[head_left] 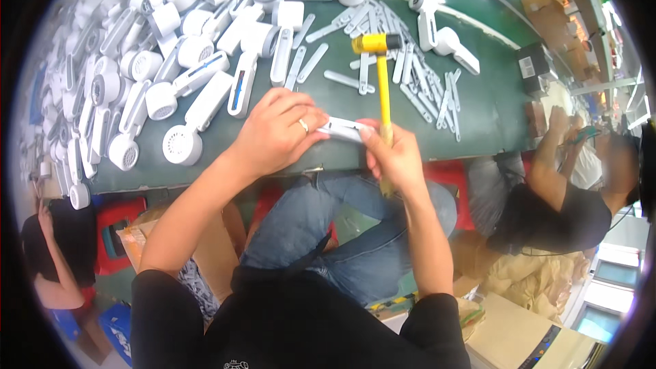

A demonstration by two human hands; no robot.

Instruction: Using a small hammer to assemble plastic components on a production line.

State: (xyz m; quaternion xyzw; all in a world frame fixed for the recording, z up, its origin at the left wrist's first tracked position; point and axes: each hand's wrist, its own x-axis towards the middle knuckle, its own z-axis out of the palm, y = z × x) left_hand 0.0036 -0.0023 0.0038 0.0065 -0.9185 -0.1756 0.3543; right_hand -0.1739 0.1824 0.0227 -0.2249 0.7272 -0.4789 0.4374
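A white elongated plastic part (344,130) with a dark slot on top spans the gap between my hands over the front edge of the table. My left hand (283,126), with a ring on one finger, grips its left end. My right hand (395,154) pinches its right end with the thumb, and the same hand holds a yellow mallet (384,89). The mallet stands head up, its head yellow and black, and the handle's lower end shows below my fist. Beyond my hands lie loose pale grey plastic strips (420,85). My fingers hide both ends of the white part.
A big heap of white shower heads (195,61) covers the left of the green table (488,113). Two more (454,48) lie at the far right. An open cardboard box (212,253) stands by my left arm. Other people sit at left and right (553,205).
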